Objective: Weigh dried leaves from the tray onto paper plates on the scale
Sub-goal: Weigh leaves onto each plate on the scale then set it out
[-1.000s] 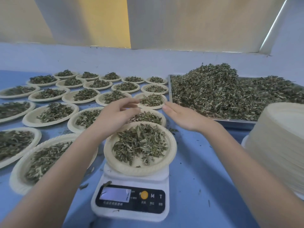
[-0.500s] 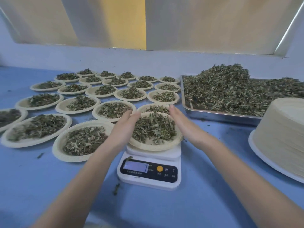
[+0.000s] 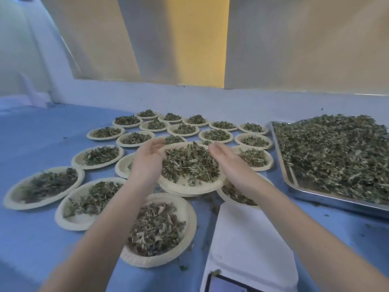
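Filled plate (image 3: 190,167) has come off the scale (image 3: 250,245), now bare, and is carried between flat left hand (image 3: 147,163) and right hand (image 3: 228,163) toward the weighed plates; portion done.

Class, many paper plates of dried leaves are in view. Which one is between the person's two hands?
The plate just beyond the scale: the left hand and right hand flank its rim, while every other plate lies untouched on the blue table.

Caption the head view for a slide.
Both hands, left and right, carry a leaf-filled paper plate away from the bare scale.
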The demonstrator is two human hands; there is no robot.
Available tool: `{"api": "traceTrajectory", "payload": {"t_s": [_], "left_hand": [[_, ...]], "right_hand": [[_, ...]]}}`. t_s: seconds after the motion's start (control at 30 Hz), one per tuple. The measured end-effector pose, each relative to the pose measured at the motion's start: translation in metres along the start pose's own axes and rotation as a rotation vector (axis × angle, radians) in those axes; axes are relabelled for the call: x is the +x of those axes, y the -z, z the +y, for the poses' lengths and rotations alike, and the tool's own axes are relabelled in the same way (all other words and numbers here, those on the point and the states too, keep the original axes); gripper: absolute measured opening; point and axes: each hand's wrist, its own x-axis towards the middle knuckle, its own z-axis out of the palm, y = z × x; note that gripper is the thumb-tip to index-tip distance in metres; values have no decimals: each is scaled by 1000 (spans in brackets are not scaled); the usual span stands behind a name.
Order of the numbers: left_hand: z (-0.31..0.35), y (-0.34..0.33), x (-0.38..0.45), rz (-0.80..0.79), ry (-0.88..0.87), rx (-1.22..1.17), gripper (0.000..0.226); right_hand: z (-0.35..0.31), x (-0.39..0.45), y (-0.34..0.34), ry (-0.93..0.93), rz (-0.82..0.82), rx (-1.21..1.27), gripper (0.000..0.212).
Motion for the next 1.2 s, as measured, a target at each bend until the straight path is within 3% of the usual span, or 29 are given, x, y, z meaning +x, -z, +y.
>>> {"api": "traceTrajectory", "payload": {"t_s": [0.23,0.4,0.5,0.6,0.7,0.83,0.93,0.97,1.03,1.13,1.2], "left_hand": [[-11,87,75,172,16,-112,38],[-29,148,129,363,-35,-35,31],[-49,182,163,456,-41,67,30],[-69,216,196,454,47,97,29],[-93,247,229,413,111,96,35],[-124,273,262,327,166,54,44],[-141,281,277,258,211,-35,52],[-146,282,281,238,221,-66,54],[-156,284,288,219,232,-117,56],[-167,289,299,245,224,-173,58],[-172,293,306,262,222,-198,58]], "right_hand": [[-38,75,-67,71,-20,-12,58],[-73,136,-133,108,-61,60,15],[-94,180,-173,88,-151,144,33],[-106,221,-212,63,-212,188,51],[-111,259,-252,37,-241,273,54],[-111,301,-302,82,-252,142,44],[-107,327,-331,144,-239,-89,15],[-108,332,-337,164,-242,-160,15],[-109,342,-350,138,-331,-244,22],[-105,356,-367,52,-459,-284,60],[-102,362,-376,49,-483,-352,67]]}}
